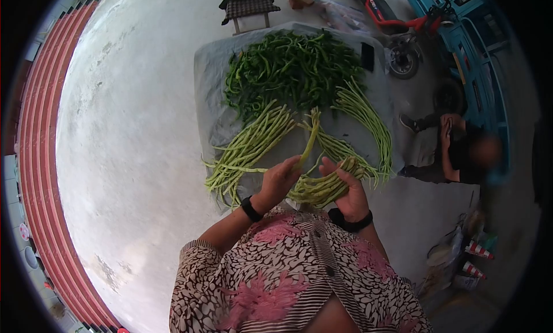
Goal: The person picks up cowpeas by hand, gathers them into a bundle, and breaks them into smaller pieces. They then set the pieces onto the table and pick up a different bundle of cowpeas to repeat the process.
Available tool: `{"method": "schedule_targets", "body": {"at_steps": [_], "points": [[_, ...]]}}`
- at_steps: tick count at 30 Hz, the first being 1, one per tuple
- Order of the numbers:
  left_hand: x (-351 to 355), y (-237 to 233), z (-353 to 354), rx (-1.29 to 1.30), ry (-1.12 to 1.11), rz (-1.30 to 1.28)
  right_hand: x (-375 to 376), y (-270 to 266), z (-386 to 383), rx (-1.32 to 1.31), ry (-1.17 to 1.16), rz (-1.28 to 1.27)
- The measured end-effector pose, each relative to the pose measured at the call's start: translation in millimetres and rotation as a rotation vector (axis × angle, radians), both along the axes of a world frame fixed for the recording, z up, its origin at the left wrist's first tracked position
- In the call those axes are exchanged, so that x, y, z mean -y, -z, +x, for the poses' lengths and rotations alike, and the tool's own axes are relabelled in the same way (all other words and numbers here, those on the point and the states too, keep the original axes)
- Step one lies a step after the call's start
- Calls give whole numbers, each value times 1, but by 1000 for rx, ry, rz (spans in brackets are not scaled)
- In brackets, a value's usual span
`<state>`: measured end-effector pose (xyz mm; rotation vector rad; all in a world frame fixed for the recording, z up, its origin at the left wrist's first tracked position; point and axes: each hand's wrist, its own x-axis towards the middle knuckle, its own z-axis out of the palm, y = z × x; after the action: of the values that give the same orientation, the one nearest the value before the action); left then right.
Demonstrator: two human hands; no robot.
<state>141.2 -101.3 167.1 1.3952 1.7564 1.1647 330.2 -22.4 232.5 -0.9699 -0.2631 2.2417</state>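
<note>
In the head view, the left grip (281,179) pinches slim beans (310,139), and the right grip (351,196) clasps a curved bundle (317,191) between thumb and fingers. Beyond, on the surface (212,80), lie more beans (253,139) (and green peppers (294,68)).

Red steps (50,160) line the left; a chair (249,6) stands ahead; rightward are a red motorbike (394,23), blue vehicle (471,56) and person (462,154).

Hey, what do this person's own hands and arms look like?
The left hand and right hand are gloveless. Each wrist has a black band. The left sleeve is short, dark-and-white patterned, with a striped edge.
</note>
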Motion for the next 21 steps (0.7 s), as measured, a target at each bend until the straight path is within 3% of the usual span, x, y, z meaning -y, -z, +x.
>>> {"method": "schedule_targets", "body": {"at_steps": [4,11,17,21], "points": [[4,-1,20,-101,112,148,-16,21,-3,-96,-97,-35],[9,-26,25,-168,120,78,-28,18,-14,-93,-175,-54],[13,-34,19,-139,173,75,-24,30,-17,102,-241,199],[19,21,19,-245,157,-67,-21,8,-20,122,-267,281]]}}
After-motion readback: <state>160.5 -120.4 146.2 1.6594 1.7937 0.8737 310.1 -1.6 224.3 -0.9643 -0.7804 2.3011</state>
